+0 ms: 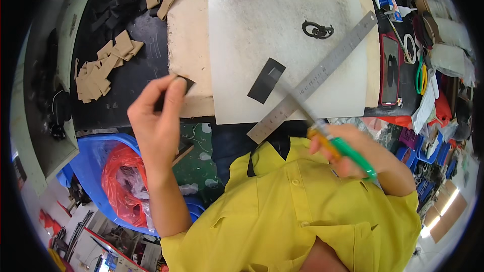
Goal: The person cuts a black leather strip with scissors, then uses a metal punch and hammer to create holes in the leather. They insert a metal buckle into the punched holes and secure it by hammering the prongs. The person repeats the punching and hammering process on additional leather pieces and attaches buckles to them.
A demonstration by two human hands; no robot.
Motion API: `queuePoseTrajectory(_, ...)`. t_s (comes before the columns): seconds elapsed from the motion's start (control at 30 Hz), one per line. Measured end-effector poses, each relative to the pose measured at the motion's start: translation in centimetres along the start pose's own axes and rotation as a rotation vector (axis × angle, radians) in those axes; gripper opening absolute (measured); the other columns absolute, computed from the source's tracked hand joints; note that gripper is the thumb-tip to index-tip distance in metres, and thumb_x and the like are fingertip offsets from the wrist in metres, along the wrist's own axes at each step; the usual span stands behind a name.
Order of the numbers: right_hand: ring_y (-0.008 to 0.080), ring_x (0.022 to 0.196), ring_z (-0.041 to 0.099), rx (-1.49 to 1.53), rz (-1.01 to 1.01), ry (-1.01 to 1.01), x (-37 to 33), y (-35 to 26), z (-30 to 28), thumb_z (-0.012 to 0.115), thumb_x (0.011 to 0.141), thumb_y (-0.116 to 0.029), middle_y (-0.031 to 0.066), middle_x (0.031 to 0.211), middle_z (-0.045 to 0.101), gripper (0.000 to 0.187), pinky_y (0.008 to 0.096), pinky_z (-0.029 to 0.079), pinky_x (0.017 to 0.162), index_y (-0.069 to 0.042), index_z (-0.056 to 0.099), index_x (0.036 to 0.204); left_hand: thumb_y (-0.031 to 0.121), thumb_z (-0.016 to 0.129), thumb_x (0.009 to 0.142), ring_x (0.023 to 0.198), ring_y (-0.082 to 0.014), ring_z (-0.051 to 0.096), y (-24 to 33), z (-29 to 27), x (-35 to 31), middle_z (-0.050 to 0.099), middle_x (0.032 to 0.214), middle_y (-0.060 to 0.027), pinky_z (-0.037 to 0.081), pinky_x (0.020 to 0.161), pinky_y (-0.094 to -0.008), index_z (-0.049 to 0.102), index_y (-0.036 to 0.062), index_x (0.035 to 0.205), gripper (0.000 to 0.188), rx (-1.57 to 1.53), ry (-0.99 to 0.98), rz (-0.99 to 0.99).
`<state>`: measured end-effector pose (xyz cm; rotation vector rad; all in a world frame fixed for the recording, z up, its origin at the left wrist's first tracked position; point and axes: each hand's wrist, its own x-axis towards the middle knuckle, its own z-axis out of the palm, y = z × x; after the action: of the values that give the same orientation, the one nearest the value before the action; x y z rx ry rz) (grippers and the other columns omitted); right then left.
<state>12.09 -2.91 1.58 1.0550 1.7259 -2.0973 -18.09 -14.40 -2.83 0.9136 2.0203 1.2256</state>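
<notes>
Raised over the left edge of the work board, my left hand [159, 116] pinches a small black strip [189, 84] between thumb and fingers. My right hand [348, 146] is closed round a tool with a green and orange handle [350, 155]. Its thin metal shaft points up and left; motion blur hides its exact kind. Just beyond the shaft's tip, a flat black rectangular piece [264, 81] lies on the white sheet [282, 25]. A steel ruler [322, 70] lies slantwise across the sheet, its lower end over the near edge.
A small black ring-shaped part [317, 29] rests farther back on the sheet. Tan strips [103, 68] and black strips [118, 7] are piled at left. A phone-like red-edged object [389, 70] and glue tubes [390, 2] lie at right. A blue tub [88, 166] stands below left.
</notes>
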Motion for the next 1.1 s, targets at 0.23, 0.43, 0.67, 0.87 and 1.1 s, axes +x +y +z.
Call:
queuePoseTrajectory(0.23,0.0137,0.075,0.050,-0.754,-0.396,0.960,-0.2,-2.4,-8.7,0.080,0.074,-0.017,0.0053,0.087,0.056,0.048,0.0270,0.042,0.066,0.001,0.060,0.113,0.014,0.074,0.078,0.093,-0.0326,0.061,-0.7,1.3,2.2,0.067,0.097,-0.0130,0.042,0.087,-0.0418,0.069,0.0048,0.102,0.026,0.746,0.321,0.572)
queuePoseTrajectory(0.43,0.0245,0.090,0.060,-1.218,-0.482,1.019,4.5,-3.3,-19.1,0.075,0.075,-0.015,0.0095,0.105,0.063,0.044,0.0343,0.048,0.083,-0.005,0.063,0.116,0.008,0.078,0.074,0.090,-0.0245,0.063,2.8,8.3,-3.1,0.069,0.098,-0.0078,0.041,0.080,-0.0353,0.067,0.0034,0.100,0.029,0.623,0.056,0.688)
queuePoseTrajectory(0.67,0.0127,0.074,0.051,-0.735,-0.466,0.972,4.9,-3.7,-14.6,0.076,0.077,-0.015,0.0023,0.078,0.054,0.030,0.0258,0.042,0.068,-0.004,0.062,0.101,0.001,0.074,0.072,0.082,-0.0220,0.057,3.6,8.8,-2.1,0.064,0.086,-0.0043,0.037,0.079,-0.0347,0.068,0.0046,0.101,0.030,0.478,-0.017,0.432)
queuePoseTrajectory(0.87,0.0052,0.076,0.052,0.183,-0.341,0.520,0.6,-1.3,-5.3,0.078,0.079,-0.007,-0.0013,0.084,0.057,0.030,0.0206,0.042,0.069,-0.006,0.054,0.096,-0.005,0.070,0.076,0.084,-0.0190,0.059,3.2,8.3,-1.6,0.062,0.087,-0.0061,0.043,0.080,-0.0312,0.066,0.0028,0.102,0.027,0.174,-0.089,0.369)
queuePoseTrajectory(1.1,0.0094,0.071,0.061,0.468,-0.362,0.406,1.5,-3.1,-0.4,0.074,0.083,-0.005,0.0068,0.087,0.065,0.030,0.0235,0.049,0.060,-0.005,0.048,0.099,-0.002,0.067,0.087,0.093,-0.0093,0.057,6.1,8.6,-4.5,0.059,0.100,-0.0035,0.046,0.084,-0.0240,0.056,-0.0017,0.112,0.028,-0.769,-0.528,-0.221)
